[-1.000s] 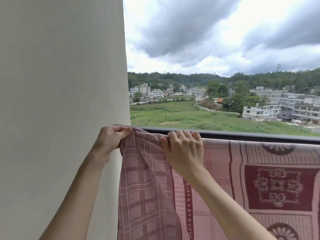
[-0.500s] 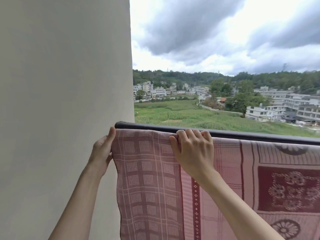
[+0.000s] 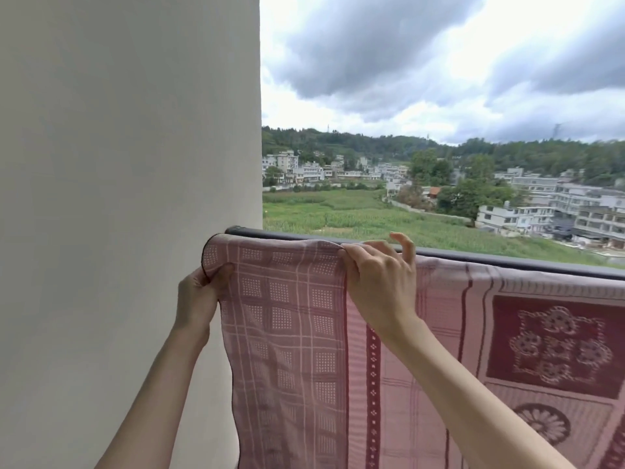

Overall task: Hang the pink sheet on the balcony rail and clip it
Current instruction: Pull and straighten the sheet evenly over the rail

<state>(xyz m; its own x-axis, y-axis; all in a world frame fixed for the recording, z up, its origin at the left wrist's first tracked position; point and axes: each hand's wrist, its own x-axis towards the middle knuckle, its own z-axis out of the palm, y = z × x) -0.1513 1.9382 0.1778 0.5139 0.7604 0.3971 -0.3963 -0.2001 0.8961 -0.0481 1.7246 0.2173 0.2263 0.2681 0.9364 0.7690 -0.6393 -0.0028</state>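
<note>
The pink sheet (image 3: 287, 333), checked at the left and patterned with dark red flower panels at the right, hangs over the dark balcony rail (image 3: 507, 260). My left hand (image 3: 199, 296) pinches the sheet's left edge just below the rail, next to the wall. My right hand (image 3: 378, 279) grips a fold of the sheet at its top by the rail, thumb and lower fingers closed on the cloth, index finger raised above the rail. No clip is in view.
A plain pale wall (image 3: 128, 198) fills the left side and meets the rail's left end (image 3: 233, 230). Beyond the rail lie a green field (image 3: 355, 214), buildings and a cloudy sky, far below.
The sheet's left corner, bunched a second ago, now lies spread flat along the rail. My left hand has slid down onto the side edge; my right hand now pinches a fold at the top.
</note>
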